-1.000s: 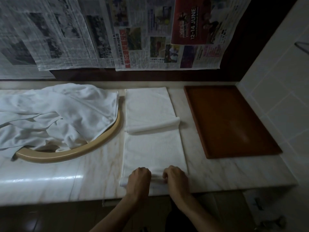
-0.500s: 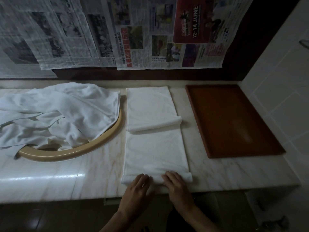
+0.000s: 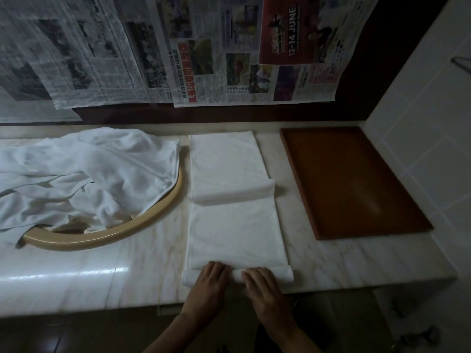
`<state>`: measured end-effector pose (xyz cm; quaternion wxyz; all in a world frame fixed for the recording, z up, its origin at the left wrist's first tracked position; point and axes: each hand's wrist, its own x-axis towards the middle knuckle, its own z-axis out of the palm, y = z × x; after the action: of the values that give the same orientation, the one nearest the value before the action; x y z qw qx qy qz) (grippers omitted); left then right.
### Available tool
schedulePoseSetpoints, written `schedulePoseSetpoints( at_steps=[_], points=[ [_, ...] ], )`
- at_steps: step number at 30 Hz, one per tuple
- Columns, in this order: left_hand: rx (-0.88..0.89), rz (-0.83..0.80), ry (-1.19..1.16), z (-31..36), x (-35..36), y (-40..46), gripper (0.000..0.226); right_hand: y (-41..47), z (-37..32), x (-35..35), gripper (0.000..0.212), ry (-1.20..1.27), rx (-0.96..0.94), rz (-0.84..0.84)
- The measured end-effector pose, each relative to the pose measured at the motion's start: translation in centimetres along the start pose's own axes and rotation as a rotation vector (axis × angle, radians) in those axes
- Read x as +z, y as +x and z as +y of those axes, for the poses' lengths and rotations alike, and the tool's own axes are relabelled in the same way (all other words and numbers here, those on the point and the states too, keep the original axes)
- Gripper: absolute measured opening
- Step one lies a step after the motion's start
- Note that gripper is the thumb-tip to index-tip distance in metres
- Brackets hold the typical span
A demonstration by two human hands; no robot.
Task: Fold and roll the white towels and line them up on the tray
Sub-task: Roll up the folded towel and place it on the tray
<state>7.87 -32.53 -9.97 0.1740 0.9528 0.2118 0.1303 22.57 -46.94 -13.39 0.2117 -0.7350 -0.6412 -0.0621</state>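
A long white towel (image 3: pixel 234 225) lies folded lengthwise on the marble counter, its far end doubled back toward me. Its near end is rolled into a thin tube at the counter's front edge. My left hand (image 3: pixel 210 281) and my right hand (image 3: pixel 262 282) lie side by side on that tube, fingers laid flat over it and pressing down. The brown tray (image 3: pixel 356 179) sits to the right of the towel with nothing on it.
A heap of loose white towels (image 3: pixel 84 174) fills the beige-rimmed basin (image 3: pixel 142 222) at the left. Newspaper sheets (image 3: pixel 178 52) hang on the back wall. A tiled wall (image 3: pixel 420 123) bounds the counter on the right, just past the tray.
The towel's near edge has been turned over into a small roll. My fingers went from curled on the edge to flat on top of the roll.
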Motion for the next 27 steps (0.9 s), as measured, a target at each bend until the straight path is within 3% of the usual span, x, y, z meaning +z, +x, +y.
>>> schedulePoseSetpoints(
  at_steps=[3, 6, 13, 17, 20, 27],
  points=[
    [0.022, -0.018, 0.036, -0.1, -0.6, 0.7, 0.026, 1.4, 0.4, 0.2, 0.038, 0.056, 0.086, -0.01],
    [-0.001, 0.061, -0.009, 0.3, -0.6, 0.3, 0.028, 2.7, 0.4, -0.1, 0.039, 0.101, 0.137, -0.027],
    [0.009, 0.272, -0.037, 1.6, 3.7, -3.4, 0.032, 1.5, 0.0, -1.0, 0.035, 0.12, 0.087, 0.05],
    [-0.035, 0.187, -0.059, 1.6, 3.4, -2.3, 0.057, 0.9, -0.2, -0.7, 0.037, -0.005, 0.05, 0.108],
    [-0.024, 0.117, -0.038, 1.2, 2.6, -1.1, 0.05, 0.2, -1.4, -0.6, 0.045, -0.091, 0.083, 0.165],
    [-0.089, 0.063, 0.005, 1.8, 1.5, 0.5, 0.032, 0.9, -0.7, 0.4, 0.04, -0.075, 0.09, 0.121]
  ],
)
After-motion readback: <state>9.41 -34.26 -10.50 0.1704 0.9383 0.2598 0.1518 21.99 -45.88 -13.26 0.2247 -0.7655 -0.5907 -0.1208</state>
